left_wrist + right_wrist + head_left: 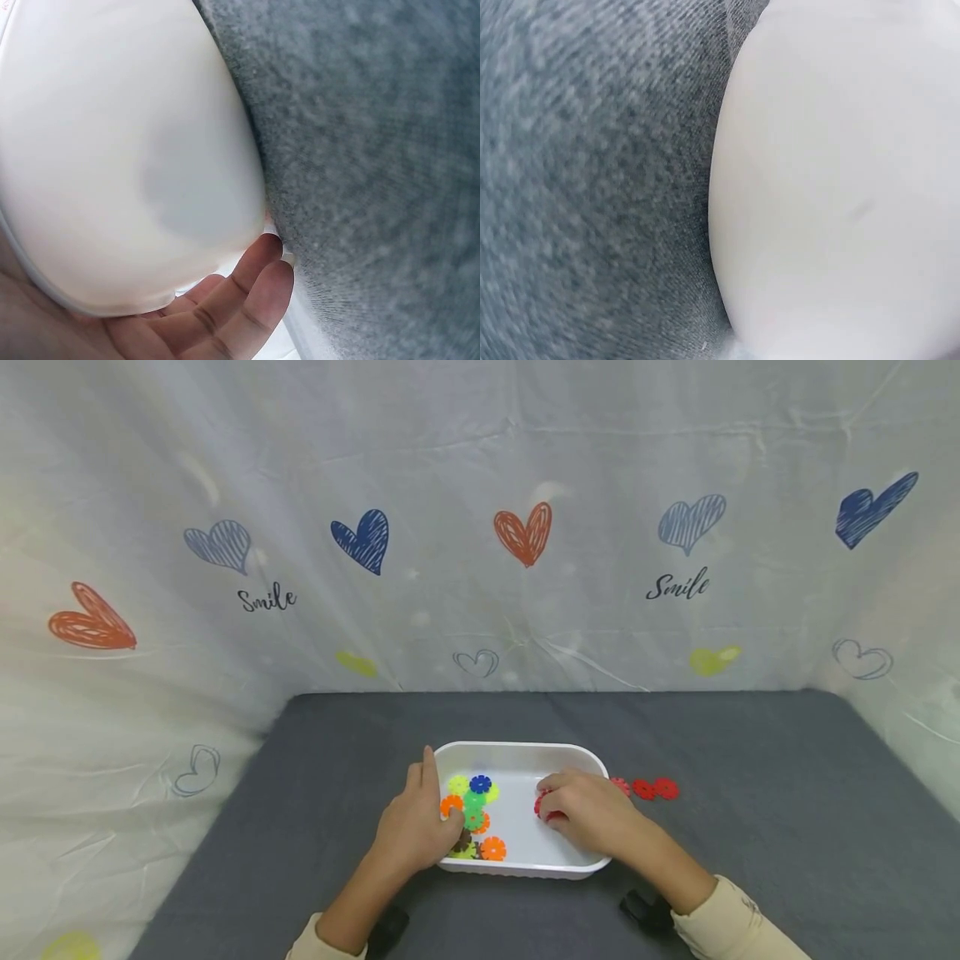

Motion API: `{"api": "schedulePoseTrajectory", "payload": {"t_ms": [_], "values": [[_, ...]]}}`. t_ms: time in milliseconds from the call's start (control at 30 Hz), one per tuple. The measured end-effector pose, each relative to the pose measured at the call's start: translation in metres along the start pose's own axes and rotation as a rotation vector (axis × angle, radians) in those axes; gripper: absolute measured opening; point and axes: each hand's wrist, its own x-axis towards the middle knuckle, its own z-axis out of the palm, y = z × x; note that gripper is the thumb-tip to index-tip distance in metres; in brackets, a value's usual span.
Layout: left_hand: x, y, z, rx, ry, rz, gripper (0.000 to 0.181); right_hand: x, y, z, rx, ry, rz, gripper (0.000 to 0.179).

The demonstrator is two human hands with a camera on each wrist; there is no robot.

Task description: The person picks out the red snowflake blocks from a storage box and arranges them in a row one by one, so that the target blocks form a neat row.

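Observation:
A white plastic tray point(517, 768) lies on the dark cloth. My left hand point(416, 831) holds its left end, thumb over the rim on the inside. In the left wrist view, the fingers point(259, 296) curl along the outer wall. My right hand point(596, 810) reaches over the right rim, fingertips gripping red notched plastic discs point(539, 805) low inside the tray, partly hidden by the fingers. Orange point(492, 848), green point(474, 819), yellow, brown and blue discs point(480, 784) gather at the tray's left side. Only the tray's outer wall point(840, 150) and cloth show in the right wrist view.
Red discs point(665, 789) lie in a row on the cloth just right of the tray. Dark grey cloth point(750, 760) covers the table. A white curtain point(450, 460) printed with hearts hangs behind and at both sides.

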Motion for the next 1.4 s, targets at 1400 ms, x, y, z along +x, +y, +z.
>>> {"api": "schedulePoseTrajectory", "payload": {"t_ms": [1400], "values": [[-0.0008,-0.0018,0.0002,-0.006,-0.004,0.004,0.094,-0.0062,0.0042,-0.0082,0.381,0.261,0.155,0.017]]}}
